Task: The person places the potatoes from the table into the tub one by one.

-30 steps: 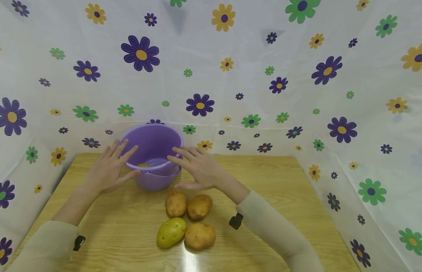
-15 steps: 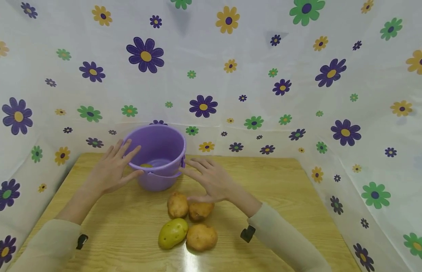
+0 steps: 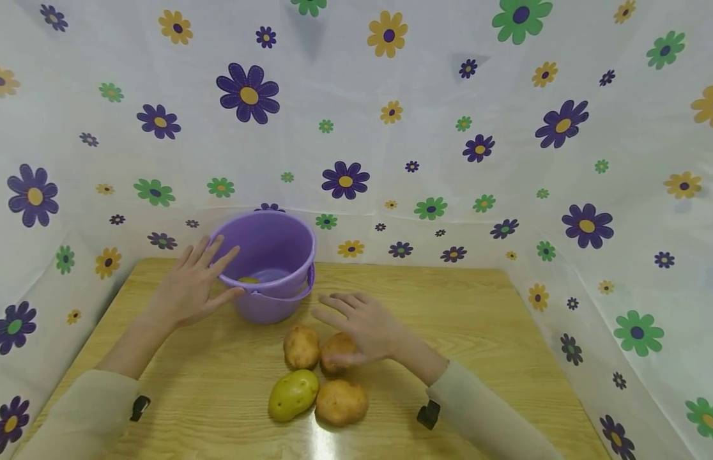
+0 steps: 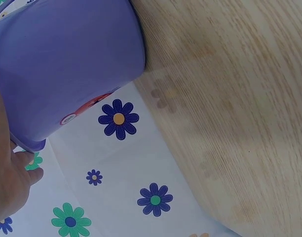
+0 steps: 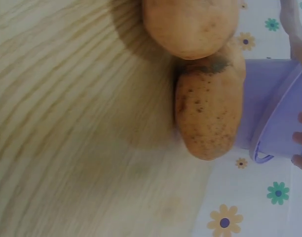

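A purple bucket (image 3: 267,312) stands at the back left with its mouth tipped toward me in view; a yellowish thing (image 3: 249,280) shows at its bottom. My left hand (image 3: 186,291) lies along its left rim with fingers straight and spread, thumb near the front rim. In the left wrist view the fingers (image 4: 22,160) are right at the bucket's rim. My right hand (image 3: 370,329) hovers, fingers extended, its thumb overlapping a brown potato (image 3: 333,348). Beside that potato lie another brown one (image 3: 301,347), a larger tan one (image 3: 342,404) and a greenish-yellow potato (image 3: 293,396).
Everything stands on a light wood-grain table (image 3: 448,306). A white sheet with coloured flowers (image 3: 425,147) rises behind and at both sides. The bucket's handle (image 3: 301,295) hangs down along its front right. Dark straps (image 3: 430,415) sit at both wrists.
My right hand has drawn away from the bucket's right rim, to the right and nearer, over the potatoes. The left hand stays at the rim; the head view has shifted slightly.
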{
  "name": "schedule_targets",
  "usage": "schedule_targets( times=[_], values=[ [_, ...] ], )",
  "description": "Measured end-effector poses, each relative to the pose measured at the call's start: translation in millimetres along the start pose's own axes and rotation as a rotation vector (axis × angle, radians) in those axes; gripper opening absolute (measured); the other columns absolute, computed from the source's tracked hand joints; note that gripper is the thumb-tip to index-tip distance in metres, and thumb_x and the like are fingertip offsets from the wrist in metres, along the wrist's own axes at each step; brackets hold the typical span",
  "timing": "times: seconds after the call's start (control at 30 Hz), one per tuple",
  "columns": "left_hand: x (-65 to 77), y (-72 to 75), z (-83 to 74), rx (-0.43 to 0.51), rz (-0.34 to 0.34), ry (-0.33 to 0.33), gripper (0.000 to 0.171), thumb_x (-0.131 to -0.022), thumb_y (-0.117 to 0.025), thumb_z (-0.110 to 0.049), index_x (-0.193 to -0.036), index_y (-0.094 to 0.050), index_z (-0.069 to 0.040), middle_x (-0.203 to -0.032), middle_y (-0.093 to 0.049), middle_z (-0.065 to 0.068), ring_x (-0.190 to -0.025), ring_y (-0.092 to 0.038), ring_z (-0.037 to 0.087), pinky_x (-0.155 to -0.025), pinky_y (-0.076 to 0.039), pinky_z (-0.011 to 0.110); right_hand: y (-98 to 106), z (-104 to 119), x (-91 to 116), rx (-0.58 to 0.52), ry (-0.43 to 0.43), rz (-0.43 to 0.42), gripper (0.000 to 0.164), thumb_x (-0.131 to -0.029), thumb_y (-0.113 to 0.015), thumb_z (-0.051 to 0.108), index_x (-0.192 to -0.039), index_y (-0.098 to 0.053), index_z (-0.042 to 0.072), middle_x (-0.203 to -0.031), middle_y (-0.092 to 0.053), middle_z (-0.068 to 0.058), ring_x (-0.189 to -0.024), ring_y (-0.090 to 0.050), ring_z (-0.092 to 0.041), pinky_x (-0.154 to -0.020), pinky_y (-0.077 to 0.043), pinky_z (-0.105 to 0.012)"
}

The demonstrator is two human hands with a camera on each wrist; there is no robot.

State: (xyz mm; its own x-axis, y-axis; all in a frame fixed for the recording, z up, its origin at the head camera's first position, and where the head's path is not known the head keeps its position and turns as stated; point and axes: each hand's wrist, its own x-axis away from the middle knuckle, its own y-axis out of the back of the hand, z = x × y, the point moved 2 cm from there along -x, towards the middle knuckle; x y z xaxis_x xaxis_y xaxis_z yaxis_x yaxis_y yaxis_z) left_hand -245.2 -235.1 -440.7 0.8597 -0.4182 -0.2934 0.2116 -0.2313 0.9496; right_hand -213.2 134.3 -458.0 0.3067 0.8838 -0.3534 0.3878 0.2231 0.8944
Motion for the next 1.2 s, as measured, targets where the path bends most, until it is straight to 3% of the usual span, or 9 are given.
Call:
schedule_targets(
  times=[0.37,1.2],
  values=[
    [-0.1,2.4,-2.0,-0.008,-0.016,-0.014,0.083,-0.101,-0.06,-0.059,-0.165,-0.036,-0.013,-0.172,-0.027,0.029,-0.161,-0.021,0.053,-0.128,-0.023,0.072,-15,10,16,-0.022,0.009,0.16,0.087,-0.093,-0.06,0.075,-0.158,-0.047,0.02,-0.156,-0.06,-0.01,-0.133,-0.065,-0.026,-0.107,-0.059,-0.042],
    [0.4,1.3,0.3,0.0,-0.01,-0.008,0.083,-0.101,-0.059,-0.06,-0.166,-0.034,-0.014,-0.172,-0.026,0.029,-0.162,-0.019,0.052,-0.129,-0.021,0.072,-38,10,34,0.004,0.036,0.204,0.072,-0.097,-0.056,0.071,-0.151,-0.058,0.023,-0.142,-0.07,-0.002,-0.121,-0.071,-0.019,-0.103,-0.06,-0.036]
  ],
)
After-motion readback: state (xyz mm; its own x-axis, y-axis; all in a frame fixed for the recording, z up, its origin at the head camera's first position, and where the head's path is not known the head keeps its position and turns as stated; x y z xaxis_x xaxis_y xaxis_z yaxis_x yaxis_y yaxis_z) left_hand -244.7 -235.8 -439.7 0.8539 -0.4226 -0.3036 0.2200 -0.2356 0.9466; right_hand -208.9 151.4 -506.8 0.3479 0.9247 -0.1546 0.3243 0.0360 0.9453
